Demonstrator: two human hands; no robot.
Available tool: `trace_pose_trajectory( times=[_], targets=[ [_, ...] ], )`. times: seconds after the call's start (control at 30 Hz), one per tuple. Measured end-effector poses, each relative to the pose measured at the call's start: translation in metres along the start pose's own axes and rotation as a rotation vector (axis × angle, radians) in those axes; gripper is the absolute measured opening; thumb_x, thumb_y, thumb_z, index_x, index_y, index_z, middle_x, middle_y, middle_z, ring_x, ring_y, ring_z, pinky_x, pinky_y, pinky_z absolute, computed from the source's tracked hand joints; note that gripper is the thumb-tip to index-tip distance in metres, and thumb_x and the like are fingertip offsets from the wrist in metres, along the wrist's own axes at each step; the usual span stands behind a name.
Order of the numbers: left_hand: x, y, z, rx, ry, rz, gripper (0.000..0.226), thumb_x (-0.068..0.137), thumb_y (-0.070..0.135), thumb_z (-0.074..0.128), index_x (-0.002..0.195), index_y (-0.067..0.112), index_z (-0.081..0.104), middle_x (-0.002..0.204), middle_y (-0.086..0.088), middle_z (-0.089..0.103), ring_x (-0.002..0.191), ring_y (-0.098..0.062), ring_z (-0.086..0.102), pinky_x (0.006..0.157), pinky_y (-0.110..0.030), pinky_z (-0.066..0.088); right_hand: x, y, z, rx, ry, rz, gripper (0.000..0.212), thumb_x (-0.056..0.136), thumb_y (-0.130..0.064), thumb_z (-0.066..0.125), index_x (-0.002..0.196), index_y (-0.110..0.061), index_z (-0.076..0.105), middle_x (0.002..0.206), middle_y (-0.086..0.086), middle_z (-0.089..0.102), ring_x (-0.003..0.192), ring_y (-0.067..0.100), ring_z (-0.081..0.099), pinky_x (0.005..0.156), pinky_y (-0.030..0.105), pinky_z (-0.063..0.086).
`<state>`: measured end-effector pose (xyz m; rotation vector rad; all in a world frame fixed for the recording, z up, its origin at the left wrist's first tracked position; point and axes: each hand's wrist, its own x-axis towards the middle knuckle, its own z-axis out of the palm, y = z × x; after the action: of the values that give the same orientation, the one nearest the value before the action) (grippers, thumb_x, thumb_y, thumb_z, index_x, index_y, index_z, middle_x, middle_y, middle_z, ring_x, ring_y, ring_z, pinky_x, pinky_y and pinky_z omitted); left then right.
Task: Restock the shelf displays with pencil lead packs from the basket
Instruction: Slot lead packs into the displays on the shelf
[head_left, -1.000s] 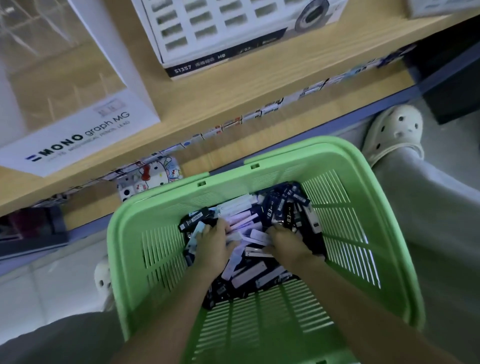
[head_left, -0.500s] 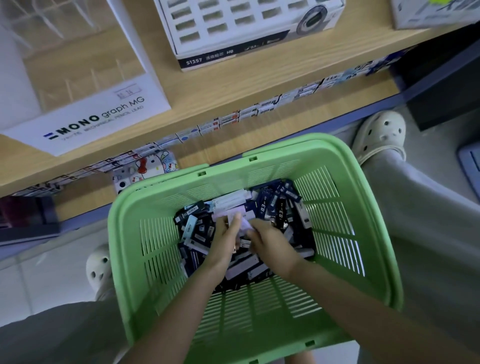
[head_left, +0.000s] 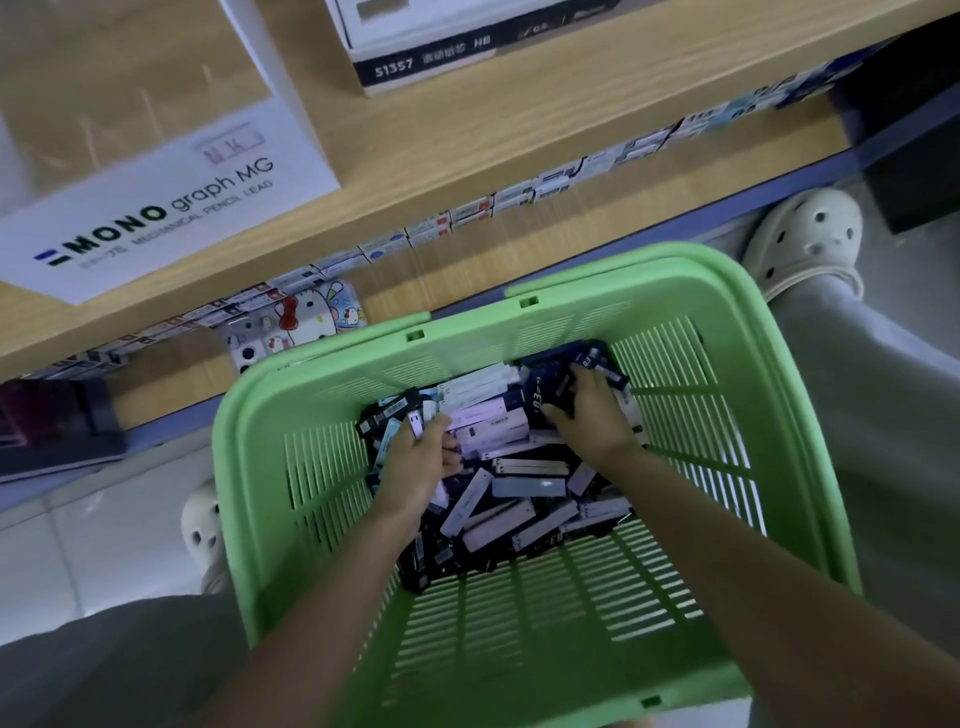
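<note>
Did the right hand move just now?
Yes. The right hand slid toward the green basket far wall, onto the dark lead packs.

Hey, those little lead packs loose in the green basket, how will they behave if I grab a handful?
The lead packs look like small, rigid, flat cases, so probably stiff and light. Their smooth faces and the loose, crisscrossed heap suggest they may slide over each other and slip from a full grip. Flat sides mean they are unlikely to roll.
</note>
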<state>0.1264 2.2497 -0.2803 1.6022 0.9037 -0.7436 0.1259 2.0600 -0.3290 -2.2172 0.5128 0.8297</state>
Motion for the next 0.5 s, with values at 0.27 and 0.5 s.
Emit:
trace_pose_trajectory(
  times=[0.27, 0.5],
  targets=[
    [0.002, -0.004, 0.012, 0.001, -0.042, -0.033, 0.027, 0.099, 0.023, 0.045, 0.077, 0.013, 0.057, 0.073, -0.006, 0.056, 0.064, -0.017, 0.054, 0.086, -0.042, 0.05, 0.011, -0.01, 0.012, 0.395, 0.101, 0.173, 0.073, 0.083, -0.021, 0.071, 0.137, 0.001, 0.029, 0.139, 0.016, 0.036, 0.125, 0.029, 0.044, 0.102, 0.031, 0.038],
    [0.002, -0.008, 0.009, 0.053, -0.02, -0.048, 0.033, 0.1, 0.025, 0.044, 0.113, -0.002, 0.058, 0.072, -0.003, 0.059, 0.061, -0.016, 0.054, 0.066, -0.027, 0.049, 0.023, -0.018, 0.029, 0.467, 0.148, 0.306, 0.076, 0.076, -0.035, 0.076, 0.13, 0.006, 0.04, 0.129, 0.017, 0.053, 0.119, 0.032, 0.051, 0.098, 0.038, 0.045]
  ],
)
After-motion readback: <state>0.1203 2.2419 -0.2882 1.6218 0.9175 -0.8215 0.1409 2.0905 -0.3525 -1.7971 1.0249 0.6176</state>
